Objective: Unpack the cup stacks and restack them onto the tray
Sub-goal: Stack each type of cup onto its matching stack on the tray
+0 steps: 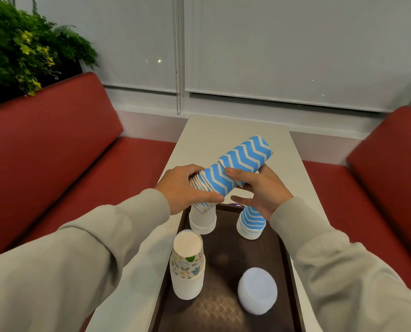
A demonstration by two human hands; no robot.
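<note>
A long stack of blue-and-white zigzag cups (233, 167) lies tilted in the air above the far end of the dark brown tray (226, 257). My left hand (187, 188) grips its rim end, and my right hand (262, 188) holds its middle from below with the thumb on top. On the tray stand a white cup stack (203, 221) at far left, a short zigzag stack (251, 224) at far right, a tall stack with doodle-print cups (187, 264) at near left and a white stack (257, 289) at near right.
The tray lies on a narrow white table (223, 133) that runs to the window. Red bench seats (68, 149) flank the table on both sides. A leafy plant (24, 49) stands at the far left, behind the left bench.
</note>
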